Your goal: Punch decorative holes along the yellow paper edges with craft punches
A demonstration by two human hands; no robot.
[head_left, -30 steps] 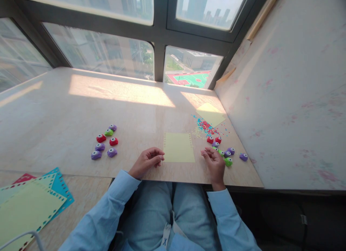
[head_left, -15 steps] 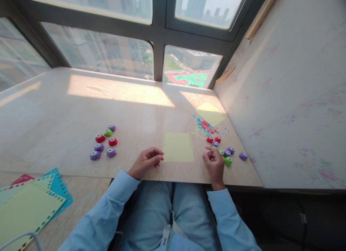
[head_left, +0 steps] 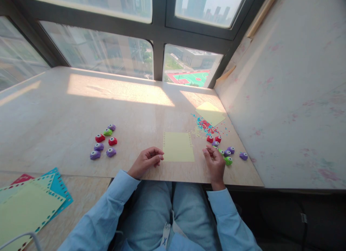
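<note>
X legible on white strap [head_left: 165,233]. Left hand [head_left: 146,161] curled beside yellow sheet [head_left: 178,146], right hand [head_left: 215,166] half-curled near one-eyed punches [head_left: 228,161]; can't tell whether either grips anything.

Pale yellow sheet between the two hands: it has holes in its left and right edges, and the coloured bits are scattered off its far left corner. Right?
Not quite: the head view shows the coloured bits off the far right corner of the pale yellow sheet. The rest is as you say.
</note>
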